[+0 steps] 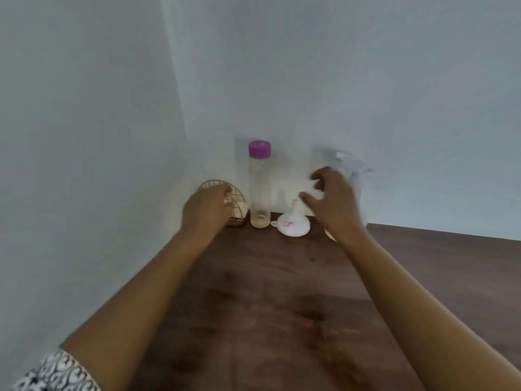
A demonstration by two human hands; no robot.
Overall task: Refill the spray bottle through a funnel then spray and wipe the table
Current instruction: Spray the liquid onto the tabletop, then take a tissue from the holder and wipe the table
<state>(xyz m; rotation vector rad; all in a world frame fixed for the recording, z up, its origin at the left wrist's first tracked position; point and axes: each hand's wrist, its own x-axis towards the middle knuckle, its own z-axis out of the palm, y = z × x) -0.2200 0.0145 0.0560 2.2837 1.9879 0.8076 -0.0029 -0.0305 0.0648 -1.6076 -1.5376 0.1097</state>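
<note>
The spray bottle (354,165) stood at the back of the tabletop (282,294), close to the wall (282,80) and partly hidden behind the right hand (332,203). That hand was released, with its fingers spread and bent, and it held nothing. It hovered just in front of the spray bottle and above the funnel (293,224). The left hand (207,211) was at a gold wire basket (237,199). Its fingers were hidden and blurred, so I cannot tell whether it gripped the basket or only touched it. Between the two hands stood a tall clear bottle (259,187) with a purple cap (259,149), closed and with only a little liquid showing at the bottom. I think the danger here was knocking things over. The funnel lay directly under the right hand, and a low sweep of the wrist could push it away. The spray bottle looked light, so a hasty grip on its head could tip it against the wall. The tall bottle was narrow, and a bump from either hand could topple it. The funnel sat mouth down with its spout pointing straight up, so its axis was vertical and it must be turned over before use. The spray bottle and the tall bottle both stood upright, with their long axes vertical. Which way the nozzle pointed was too blurred to say.
</note>
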